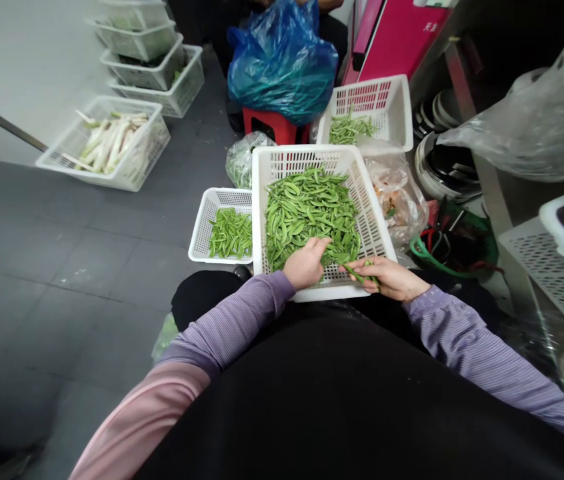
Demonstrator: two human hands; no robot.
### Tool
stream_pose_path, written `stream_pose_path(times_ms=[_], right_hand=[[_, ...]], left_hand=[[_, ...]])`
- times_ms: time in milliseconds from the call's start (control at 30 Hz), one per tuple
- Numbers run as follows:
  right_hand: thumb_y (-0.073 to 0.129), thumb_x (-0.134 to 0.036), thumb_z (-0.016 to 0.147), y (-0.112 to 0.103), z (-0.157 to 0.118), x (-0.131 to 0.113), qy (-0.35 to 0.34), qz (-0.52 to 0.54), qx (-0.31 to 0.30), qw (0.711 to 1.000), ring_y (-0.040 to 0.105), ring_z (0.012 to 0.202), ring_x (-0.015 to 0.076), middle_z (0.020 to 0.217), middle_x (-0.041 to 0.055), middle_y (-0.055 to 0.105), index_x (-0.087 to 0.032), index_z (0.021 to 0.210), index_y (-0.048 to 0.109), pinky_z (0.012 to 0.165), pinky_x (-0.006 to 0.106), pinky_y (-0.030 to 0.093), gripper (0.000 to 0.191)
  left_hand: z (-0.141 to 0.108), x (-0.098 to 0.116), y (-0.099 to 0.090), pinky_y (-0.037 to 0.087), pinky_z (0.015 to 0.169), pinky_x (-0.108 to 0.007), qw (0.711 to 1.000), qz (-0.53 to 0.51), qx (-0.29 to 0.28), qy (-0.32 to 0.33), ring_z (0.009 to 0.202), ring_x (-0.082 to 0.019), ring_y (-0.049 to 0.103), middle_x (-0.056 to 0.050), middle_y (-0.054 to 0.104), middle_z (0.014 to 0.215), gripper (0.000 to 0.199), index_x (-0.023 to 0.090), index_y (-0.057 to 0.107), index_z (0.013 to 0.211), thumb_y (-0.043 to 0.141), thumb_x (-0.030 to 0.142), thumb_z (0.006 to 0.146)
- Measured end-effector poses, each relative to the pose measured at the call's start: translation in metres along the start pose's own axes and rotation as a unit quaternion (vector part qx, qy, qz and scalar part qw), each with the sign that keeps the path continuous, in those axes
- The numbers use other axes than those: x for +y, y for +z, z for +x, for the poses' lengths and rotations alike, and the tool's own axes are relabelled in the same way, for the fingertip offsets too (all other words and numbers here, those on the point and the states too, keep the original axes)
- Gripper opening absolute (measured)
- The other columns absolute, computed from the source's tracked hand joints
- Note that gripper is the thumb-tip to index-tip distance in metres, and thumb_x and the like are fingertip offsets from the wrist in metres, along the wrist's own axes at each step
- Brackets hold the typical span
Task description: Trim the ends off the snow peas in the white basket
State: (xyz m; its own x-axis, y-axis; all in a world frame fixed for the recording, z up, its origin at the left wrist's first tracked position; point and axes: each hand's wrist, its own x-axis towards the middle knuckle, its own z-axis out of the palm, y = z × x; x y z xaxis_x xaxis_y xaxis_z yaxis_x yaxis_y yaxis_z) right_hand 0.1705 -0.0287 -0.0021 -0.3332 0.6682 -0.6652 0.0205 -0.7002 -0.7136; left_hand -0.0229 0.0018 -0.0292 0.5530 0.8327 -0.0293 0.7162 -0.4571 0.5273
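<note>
Those pods [312, 207] are bright green, the basket [365, 203] white, and the purple sleeves [242, 308] at its near edge finely striped; beyond its far edge, a blue bag [282, 63] shows above a red stool [275, 127].

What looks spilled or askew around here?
Nothing looks plainly spilled: the pile of pods sits inside the large basket. Slightly odd are the stacked baskets by the wall, upper left: their edges don't line up, so the stack looks askew.

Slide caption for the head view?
Left hand at green pods in a white basket, right hand holding a few.
</note>
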Motion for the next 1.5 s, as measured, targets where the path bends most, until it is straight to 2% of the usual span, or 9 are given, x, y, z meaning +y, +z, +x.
stream_pose_path(times_ms=[200, 533, 667, 833, 933, 1000, 1100, 1267, 1500], right_hand=[[0.061, -0.035, 0.066, 0.004, 0.01, 0.005, -0.012, -0.188, -0.018, 0.982, 0.029, 0.035, 0.0038, 0.042, -0.0064, 0.042, -0.012, 0.073, 0.057, 0.038, 0.021, 0.018, 0.025], [0.055, -0.052, 0.067, 0.003, 0.021, 0.005, -0.012, -0.273, -0.064, 0.96, 0.041, 0.042, 0.0059, 0.061, -0.0003, 0.054, -0.015, 0.074, 0.052, 0.042, 0.022, 0.032, 0.038], [0.048, -0.046, 0.076, 0.009, 0.015, -0.004, -0.097, -0.421, -0.082, 0.898, 0.045, 0.047, 0.0084, 0.058, -0.0001, 0.054, -0.016, 0.067, 0.054, 0.049, 0.024, 0.035, 0.031], [0.051, -0.046, 0.075, -0.001, 0.029, -0.008, -0.271, -0.323, 0.13, 0.897, 0.049, 0.053, 0.0107, 0.061, -0.0001, 0.054, -0.019, 0.071, 0.053, 0.054, 0.025, 0.04, 0.027], [0.047, -0.056, 0.074, -0.027, 0.052, 0.0, -0.28, -0.112, 0.287, 0.909, 0.044, 0.046, 0.009, 0.059, -0.0038, 0.048, -0.021, 0.076, 0.045, 0.047, 0.023, 0.04, 0.034], [0.041, -0.057, 0.077, -0.045, 0.065, 0.007, -0.247, -0.159, 0.321, 0.901, 0.042, 0.043, 0.009, 0.056, -0.0048, 0.045, -0.022, 0.077, 0.043, 0.043, 0.022, 0.038, 0.035], [0.049, -0.044, 0.077, -0.057, 0.079, 0.017, -0.172, -0.418, 0.28, 0.847, 0.051, 0.055, 0.0131, 0.061, 0.0006, 0.054, -0.02, 0.077, 0.051, 0.053, 0.026, 0.042, 0.025], [0.049, -0.019, 0.078, -0.041, 0.099, 0.027, -0.075, -0.741, 0.108, 0.659, 0.059, 0.083, 0.0246, 0.091, 0.0162, 0.063, -0.013, 0.088, 0.059, 0.072, 0.036, 0.042, 0.016], [0.051, -0.028, 0.079, -0.042, 0.104, 0.016, -0.07, -0.684, 0.116, 0.716, 0.057, 0.066, 0.0157, 0.075, 0.0083, 0.063, -0.014, 0.084, 0.059, 0.059, 0.026, 0.042, 0.017]], left_hand=[[-0.003, 0.016, 0.003, 0.048, 0.072, -0.027, 0.976, 0.101, -0.155, 0.112, 0.082, -0.016, 0.058, -0.008, 0.056, 0.096, 0.031, 0.013, 0.057, 0.101, 0.031, 0.022, 0.086], [0.0, 0.007, 0.0, 0.047, 0.065, -0.026, 0.962, 0.134, -0.176, 0.161, 0.08, -0.018, 0.058, -0.01, 0.058, 0.093, 0.031, 0.01, 0.058, 0.096, 0.032, 0.025, 0.087], [0.005, 0.007, 0.0, 0.045, 0.068, -0.023, 0.974, 0.029, -0.165, 0.155, 0.075, -0.014, 0.058, -0.007, 0.061, 0.082, 0.025, 0.01, 0.06, 0.083, 0.037, 0.02, 0.085], [0.013, 0.003, 0.005, 0.044, 0.061, -0.02, 0.984, -0.127, -0.123, 0.034, 0.059, -0.009, 0.055, -0.001, 0.06, 0.066, 0.032, 0.011, 0.06, 0.084, 0.028, 0.016, 0.085], [0.013, -0.002, 0.016, 0.045, 0.068, -0.025, 0.982, -0.027, -0.187, 0.026, 0.07, -0.014, 0.058, -0.006, 0.063, 0.076, 0.027, 0.011, 0.062, 0.078, 0.036, 0.015, 0.081], [0.011, -0.007, 0.025, 0.045, 0.071, -0.027, 0.972, 0.048, -0.228, 0.028, 0.079, -0.017, 0.059, -0.01, 0.062, 0.088, 0.026, 0.011, 0.063, 0.081, 0.038, 0.016, 0.08], [0.008, -0.012, 0.032, 0.046, 0.074, -0.026, 0.967, 0.08, -0.239, 0.026, 0.088, -0.019, 0.059, -0.012, 0.057, 0.104, 0.029, 0.012, 0.06, 0.099, 0.045, 0.018, 0.075], [0.01, -0.009, 0.028, 0.047, 0.074, -0.028, 0.961, 0.115, -0.252, -0.003, 0.088, -0.021, 0.06, -0.012, 0.061, 0.099, 0.029, 0.012, 0.061, 0.096, 0.042, 0.024, 0.077], [0.01, -0.008, 0.018, 0.046, 0.071, -0.028, 0.974, 0.091, -0.205, -0.015, 0.081, -0.019, 0.062, -0.011, 0.066, 0.087, 0.029, 0.013, 0.063, 0.084, 0.036, 0.022, 0.081]])
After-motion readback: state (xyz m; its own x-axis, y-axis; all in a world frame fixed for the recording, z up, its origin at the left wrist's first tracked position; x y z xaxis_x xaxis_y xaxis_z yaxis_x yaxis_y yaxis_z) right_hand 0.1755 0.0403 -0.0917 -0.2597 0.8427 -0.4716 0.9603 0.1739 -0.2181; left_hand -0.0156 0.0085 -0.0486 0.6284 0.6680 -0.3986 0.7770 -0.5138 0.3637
